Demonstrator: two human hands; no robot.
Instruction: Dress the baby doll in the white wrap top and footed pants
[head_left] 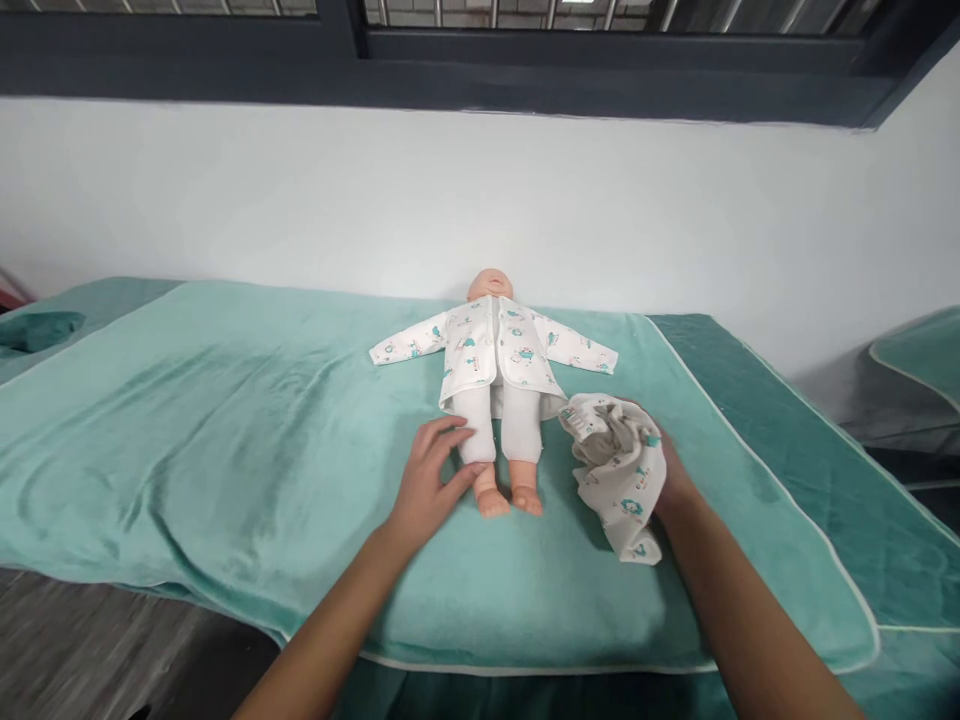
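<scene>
A baby doll (495,385) lies on its back on a teal towel (225,440), arms spread, in a white printed top and white leggings. My left hand (431,485) rests on the towel with fingers spread, touching the doll's lower left-side leg near the ankle. My right hand (671,470) is mostly hidden behind a bunched white printed garment (619,470) that it grips, just right of the doll's legs.
The towel covers a padded table with a darker teal cover (795,440), against a white wall (300,200). A dark window frame (480,70) runs above. Another teal-covered surface (922,350) shows at far right. A dark teal bundle (37,330) lies far left.
</scene>
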